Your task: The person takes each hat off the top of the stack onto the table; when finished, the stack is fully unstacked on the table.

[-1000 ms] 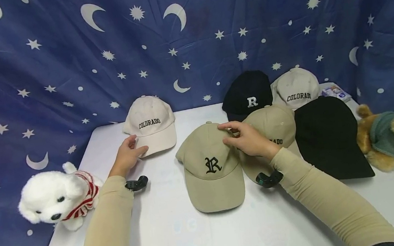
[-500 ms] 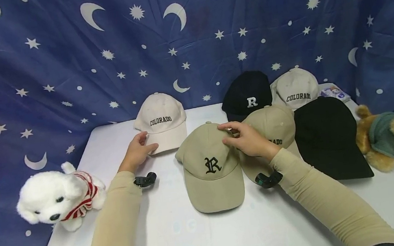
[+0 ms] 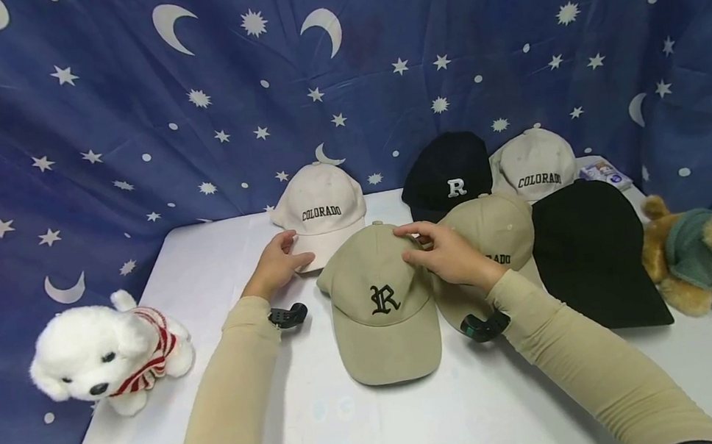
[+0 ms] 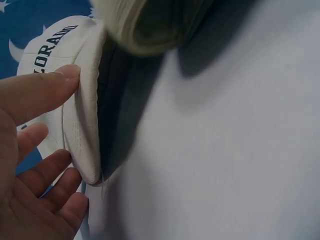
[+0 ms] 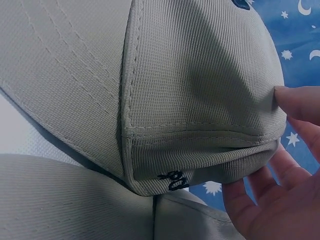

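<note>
My left hand (image 3: pixel 274 264) grips the side of the off-white COLORADO cap (image 3: pixel 326 200) at its brim. In the left wrist view, the thumb (image 4: pixel 65 82) lies on the cap's front near the brim, with the curled fingers along the brim's side. The khaki cap (image 3: pixel 372 272) with a black R stands at mid-table, brim toward me. My right hand (image 3: pixel 446 251) holds its right rear side. The right wrist view has the thumb (image 5: pixel 300 104) on the crown and fingers around the lower back edge. The cap's far side is hidden.
Right of the khaki R cap sit a khaki COLORADO cap (image 3: pixel 493 227), black cap (image 3: pixel 589 252), navy R cap (image 3: pixel 446 170) and another off-white cap (image 3: pixel 537 155). A white plush dog (image 3: pixel 95 354) stands left, a brown plush (image 3: pixel 709 252) right. A starry curtain (image 3: pixel 221 157) backs the table.
My left hand has moved right along with the off-white COLORADO cap, bringing it close behind the khaki R cap. The right hand and the khaki cap stay in place.
</note>
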### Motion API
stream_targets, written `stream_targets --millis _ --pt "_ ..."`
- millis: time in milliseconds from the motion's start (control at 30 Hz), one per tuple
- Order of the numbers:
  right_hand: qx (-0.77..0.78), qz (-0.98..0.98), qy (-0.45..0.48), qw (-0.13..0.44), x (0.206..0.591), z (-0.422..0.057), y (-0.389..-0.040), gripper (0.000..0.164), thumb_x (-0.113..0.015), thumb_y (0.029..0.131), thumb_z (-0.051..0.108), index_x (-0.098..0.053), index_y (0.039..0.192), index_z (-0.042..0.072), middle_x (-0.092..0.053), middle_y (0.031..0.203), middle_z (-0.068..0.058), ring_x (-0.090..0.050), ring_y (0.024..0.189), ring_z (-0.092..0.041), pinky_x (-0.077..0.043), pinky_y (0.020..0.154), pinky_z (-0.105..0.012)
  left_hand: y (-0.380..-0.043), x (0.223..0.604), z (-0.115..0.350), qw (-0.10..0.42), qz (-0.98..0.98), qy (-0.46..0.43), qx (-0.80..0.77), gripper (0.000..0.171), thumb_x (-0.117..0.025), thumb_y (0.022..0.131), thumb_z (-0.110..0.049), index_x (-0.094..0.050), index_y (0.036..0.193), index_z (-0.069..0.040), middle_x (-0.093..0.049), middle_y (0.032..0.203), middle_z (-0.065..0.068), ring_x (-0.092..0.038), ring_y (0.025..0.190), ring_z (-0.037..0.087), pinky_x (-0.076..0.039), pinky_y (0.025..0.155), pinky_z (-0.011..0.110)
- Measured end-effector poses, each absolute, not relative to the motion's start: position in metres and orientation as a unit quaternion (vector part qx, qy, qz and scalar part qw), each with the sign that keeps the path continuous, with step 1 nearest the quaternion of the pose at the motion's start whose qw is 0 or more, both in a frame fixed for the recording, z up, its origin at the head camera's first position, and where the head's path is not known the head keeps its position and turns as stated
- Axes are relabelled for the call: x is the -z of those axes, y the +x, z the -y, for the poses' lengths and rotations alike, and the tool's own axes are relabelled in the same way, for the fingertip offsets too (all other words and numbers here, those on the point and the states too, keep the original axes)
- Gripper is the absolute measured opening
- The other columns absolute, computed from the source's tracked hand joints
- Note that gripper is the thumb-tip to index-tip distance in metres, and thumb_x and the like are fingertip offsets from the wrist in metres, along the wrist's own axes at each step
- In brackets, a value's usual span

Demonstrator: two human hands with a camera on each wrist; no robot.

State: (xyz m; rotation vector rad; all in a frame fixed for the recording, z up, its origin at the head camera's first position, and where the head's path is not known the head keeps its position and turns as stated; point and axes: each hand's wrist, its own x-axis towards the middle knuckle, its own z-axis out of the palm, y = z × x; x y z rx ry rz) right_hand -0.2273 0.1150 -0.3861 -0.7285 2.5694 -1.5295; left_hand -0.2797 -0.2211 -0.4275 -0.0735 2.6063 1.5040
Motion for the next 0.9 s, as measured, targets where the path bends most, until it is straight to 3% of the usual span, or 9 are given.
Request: stream_targets --millis 467,900 --pt "0.502 -0.831 -0.239 0.028 0.387 -0.115 -0.227 0.042 -0.07 0.093 0.007 -0.061 0.133 -0.001 -0.059 0.135 -0.019 -0.06 0.107 -0.034 -0.05 0.086 -0.041 -0.29 0.427 0.199 0.071 -0.862 -0.009 -0.502 0.074 -0.075 0.088 -0.017 -0.038 0.15 0.0 -0.039 0.153 0.019 -0.034 0.141 0.034 -0.024 0.117 0.041" --pt "0.497 -0.835 -0.237 0.024 0.386 -0.114 -0.226 0.042 -0.07 0.093 0.008 -0.061 0.134 0.0 -0.06 0.134 -0.017 -0.06 0.106 -0.032 -0.049 0.088 -0.041 -0.298 0.424 0.195 0.077 -0.855 -0.005 -0.512 0.07 -0.069 0.094 -0.024 -0.036 0.152 -0.001 -0.038 0.153 0.021 -0.035 0.142 0.033 -0.03 0.115 0.04"
